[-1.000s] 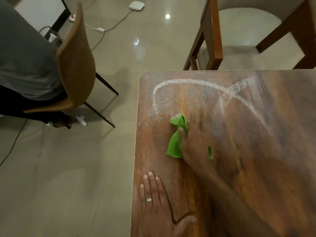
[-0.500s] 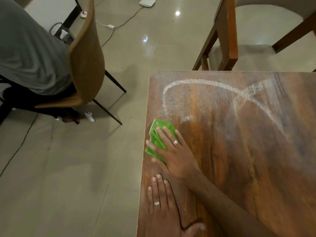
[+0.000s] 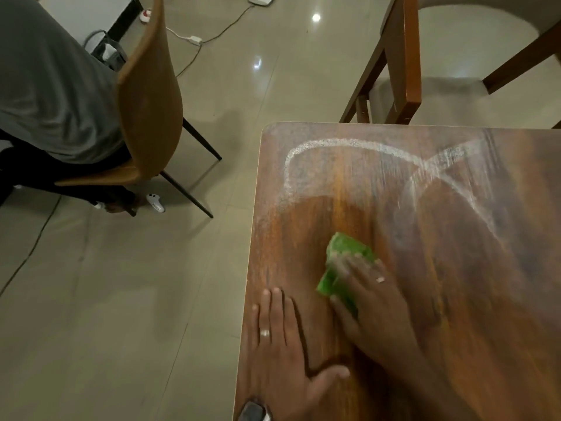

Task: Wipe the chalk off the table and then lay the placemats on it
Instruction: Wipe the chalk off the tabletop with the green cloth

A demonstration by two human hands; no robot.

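A dark wooden table [image 3: 455, 299] fills the right half of the view. White chalk lines [image 3: 349, 144] curve across its far part and cross in a smeared patch [image 3: 449, 165] at the right. My right hand [image 3: 373, 302] presses flat on a crumpled green cloth [image 3: 346, 253] near the table's left side, below the chalk curve. My left hand [image 3: 282, 350] lies flat on the table near the left edge, fingers spread, a ring on one finger. No placemats are in view.
A person in a grey top sits on a tan chair [image 3: 148, 95] to the left of the table. A wooden chair [image 3: 403, 56] stands beyond the table's far edge. Cables [image 3: 194, 41] and a small white object [image 3: 156, 203] lie on the tiled floor.
My right hand swept the cloth toward the left edge, then back right. The lower end of the left chalk curve is wiped away. My left hand stayed flat.
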